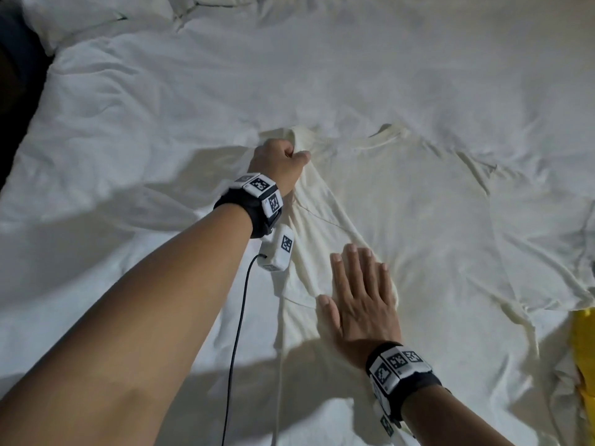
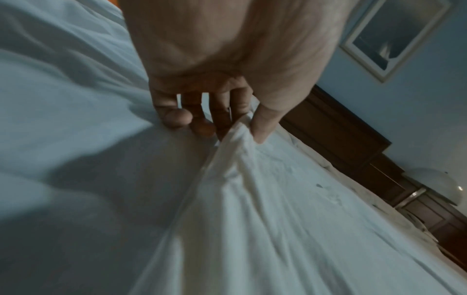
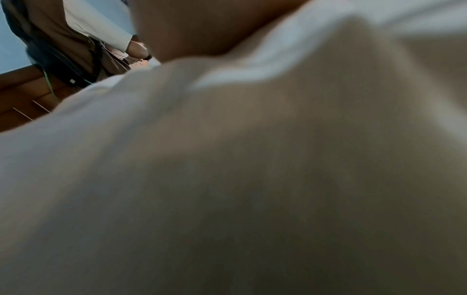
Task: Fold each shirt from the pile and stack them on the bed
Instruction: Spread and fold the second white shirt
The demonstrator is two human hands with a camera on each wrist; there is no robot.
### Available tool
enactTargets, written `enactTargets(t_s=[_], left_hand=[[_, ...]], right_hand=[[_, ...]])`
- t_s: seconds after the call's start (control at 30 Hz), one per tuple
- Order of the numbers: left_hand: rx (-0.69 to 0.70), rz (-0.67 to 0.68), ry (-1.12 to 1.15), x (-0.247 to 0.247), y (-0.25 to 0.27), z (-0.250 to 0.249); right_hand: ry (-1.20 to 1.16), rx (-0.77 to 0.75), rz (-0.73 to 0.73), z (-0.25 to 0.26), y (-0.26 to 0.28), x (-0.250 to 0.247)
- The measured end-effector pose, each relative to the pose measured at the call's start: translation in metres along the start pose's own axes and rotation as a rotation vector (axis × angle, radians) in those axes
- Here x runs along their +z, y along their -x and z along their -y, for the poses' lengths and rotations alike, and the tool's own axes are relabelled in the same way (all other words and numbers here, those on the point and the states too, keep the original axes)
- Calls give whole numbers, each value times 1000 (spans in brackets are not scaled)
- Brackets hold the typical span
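The left hand [image 1: 279,159] pinches the cream T-shirt [image 1: 418,220] at its shoulder. The right hand [image 1: 360,297] presses flat on it, fingers straight, on the bed [image 1: 161,107].

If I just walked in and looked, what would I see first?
First you would see two arms stretched over a big white bed with a cream shirt spread in the middle. The left hand pinches the shirt's shoulder near the collar, and the right hand lies flat on the cloth closer to the person. A bit of yellow cloth peeks in at the right edge.
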State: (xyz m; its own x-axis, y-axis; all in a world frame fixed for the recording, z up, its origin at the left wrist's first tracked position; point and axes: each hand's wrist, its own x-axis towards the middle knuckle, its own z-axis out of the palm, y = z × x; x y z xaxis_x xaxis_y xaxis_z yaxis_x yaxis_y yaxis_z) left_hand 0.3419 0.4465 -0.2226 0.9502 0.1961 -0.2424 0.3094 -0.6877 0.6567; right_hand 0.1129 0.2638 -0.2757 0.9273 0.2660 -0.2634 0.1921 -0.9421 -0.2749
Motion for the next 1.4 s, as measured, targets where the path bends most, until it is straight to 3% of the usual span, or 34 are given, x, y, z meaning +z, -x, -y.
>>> enactTargets(t_s=[0.43,0.6,0.73,0.83,1.03,1.17,1.27,1.33,1.4], left_hand=[[-103,-7,71,2,-44,3],[-152,-113,80,-11,32,21],[-241,3,-32,-5,146,51],[-254,-25,-59,12,196,60],[-193,-146,-53,28,208,66],[-289,-50,61,24,206,73],[-310,38,-16,24,203,76],[-250,5,-99,26,204,75],[-99,-110,-229,27,208,74]], right_hand=[[-31,36,61,1,0,2],[-49,49,85,2,0,1],[-41,47,87,3,0,2],[-16,29,81,1,-1,4],[7,23,76,-1,-3,8],[-12,17,80,-2,-4,8],[-7,18,78,-2,-4,6],[-13,12,75,-4,-4,3],[-13,-7,86,-9,-2,2]])
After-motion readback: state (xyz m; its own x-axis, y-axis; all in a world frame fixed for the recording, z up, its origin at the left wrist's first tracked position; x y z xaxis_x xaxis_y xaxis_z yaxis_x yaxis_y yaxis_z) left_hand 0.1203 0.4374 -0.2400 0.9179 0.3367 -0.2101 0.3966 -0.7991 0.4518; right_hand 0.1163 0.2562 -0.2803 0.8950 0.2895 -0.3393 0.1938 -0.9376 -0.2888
